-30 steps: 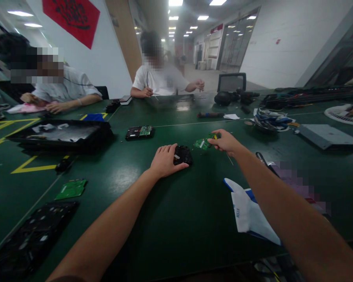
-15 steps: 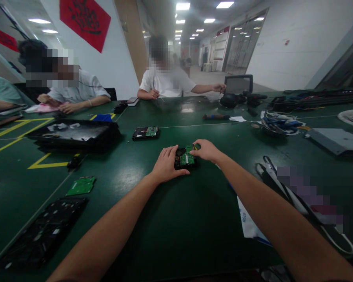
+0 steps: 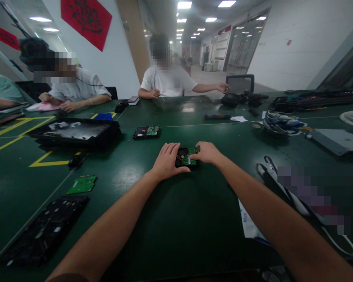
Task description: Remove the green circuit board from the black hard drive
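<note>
A hard drive (image 3: 182,152) lies on the table in front of me, its green circuit board (image 3: 187,160) facing up. My left hand (image 3: 166,161) grips the drive's left side, fingers over the far edge and thumb along the near edge. At the right end, my right hand (image 3: 206,152) has its fingers closed on the circuit board, the thumb reaching over the board's face. The right fingertips are partly hidden, so whether the board is lifted off the drive I cannot tell.
Another hard drive (image 3: 146,132) lies farther back, near a black tray (image 3: 76,133). At left are a loose green circuit board (image 3: 82,184) and several black drives (image 3: 44,231). A lanyard (image 3: 282,188), a grey metal box (image 3: 338,140) and coiled cables (image 3: 284,122) lie right. Two people sit opposite.
My right hand has shifted slightly, its thumb now extending left across the circuit board. The left hand keeps its grip on the drive. The whole view has moved a little.
</note>
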